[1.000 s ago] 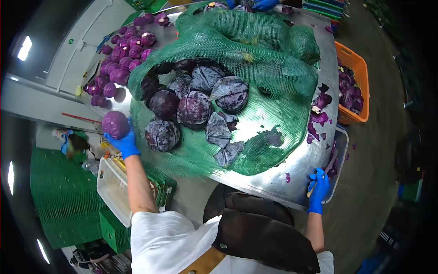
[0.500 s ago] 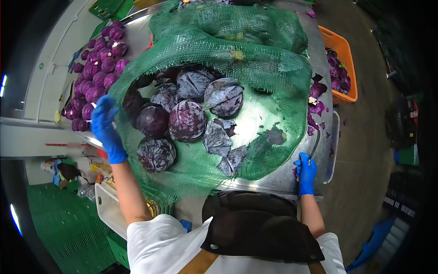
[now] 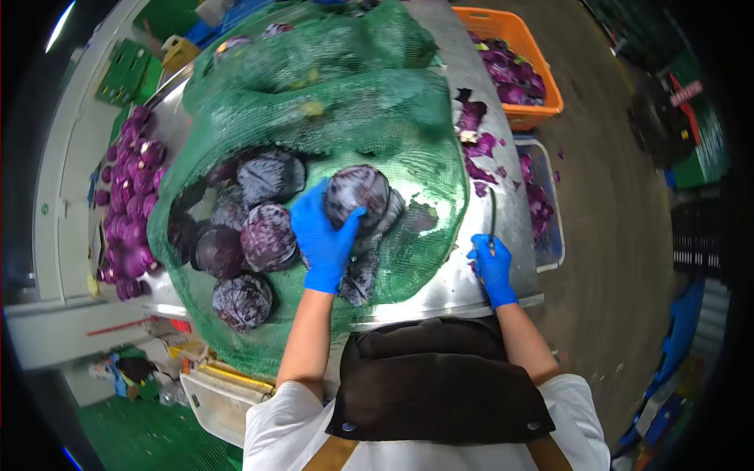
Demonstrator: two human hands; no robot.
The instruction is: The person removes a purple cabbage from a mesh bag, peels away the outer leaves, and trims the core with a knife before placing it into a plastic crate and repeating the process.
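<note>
My left hand [image 3: 322,239], in a blue glove, grips a dark red cabbage [image 3: 357,195] from its left side, over the green mesh sack [image 3: 408,271]. More untrimmed red cabbages [image 3: 269,237] lie in the mouth of the sack, left of that hand. Loose outer leaves [image 3: 360,279] rest on the mesh under and beside the held cabbage. At the table's right front, my gloved right hand [image 3: 492,263] is closed round the handle of a knife [image 3: 492,212], its dark blade pointing away from me.
Trimmed purple cabbages [image 3: 129,204] are piled at the left of the metal table [image 3: 514,271]. Leaf scraps [image 3: 475,145] lie along its right side. Beyond that edge stand an orange crate [image 3: 550,98] and a clear tub [image 3: 559,235], both holding purple leaves.
My left hand has come from the left edge of the sack to its middle and taken hold of a cabbage. The right hand keeps the knife. The view has turned rightward.
</note>
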